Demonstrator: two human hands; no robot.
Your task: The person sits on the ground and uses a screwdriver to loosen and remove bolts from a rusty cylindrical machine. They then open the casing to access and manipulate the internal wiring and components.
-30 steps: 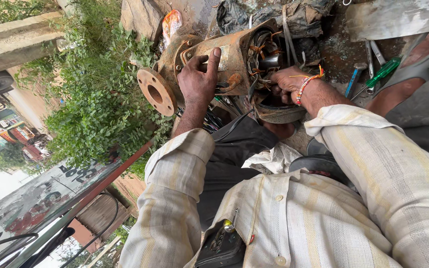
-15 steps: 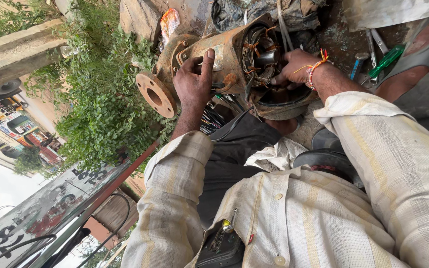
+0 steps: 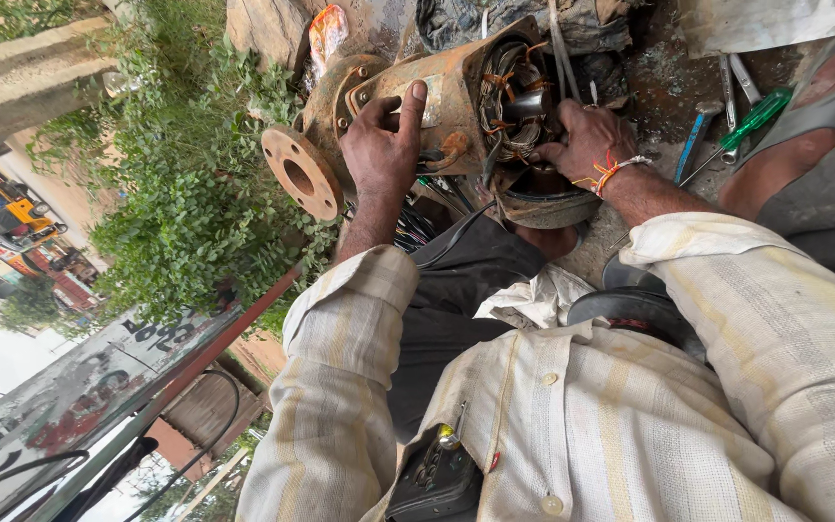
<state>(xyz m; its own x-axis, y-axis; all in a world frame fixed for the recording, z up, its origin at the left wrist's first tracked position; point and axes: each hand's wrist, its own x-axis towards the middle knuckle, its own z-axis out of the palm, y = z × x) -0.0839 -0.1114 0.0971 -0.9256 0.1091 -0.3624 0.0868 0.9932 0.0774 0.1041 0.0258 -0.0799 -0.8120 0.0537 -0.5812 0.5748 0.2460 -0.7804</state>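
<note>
The motor (image 3: 437, 106), a rusty brown housing with a round bolt flange (image 3: 300, 174) at one end, lay on its side on the grimy ground (image 3: 664, 92), close in front of the person's knees. Its open end faced the right hand, so the copper windings (image 3: 509, 92) and their orange ties were exposed for reaching into.

The left hand (image 3: 384, 145) lay spread over the top of the housing, thumb stretched up along the casing and fingers curled round its far side. It looked like a steadying grip, closed on the casing to keep the heavy body from rolling while the other hand worked.

The right hand (image 3: 587, 140), with a red and yellow thread tied at the wrist, sat at the rim of the open end with its fingers bent in toward the windings. Whether they pinched a wire or only pressed against the coil could not be told, as the fingertips were hidden behind the rim.

A dark round cover (image 3: 538, 198) sat just under the open end, probably set there to stay within reach. A green-handled screwdriver (image 3: 751, 116) and a few metal tools lay near the right forearm, on the working side. A sandalled foot (image 3: 804, 135) rested beside them. Green bushes (image 3: 186, 184) grew behind the flange.
</note>
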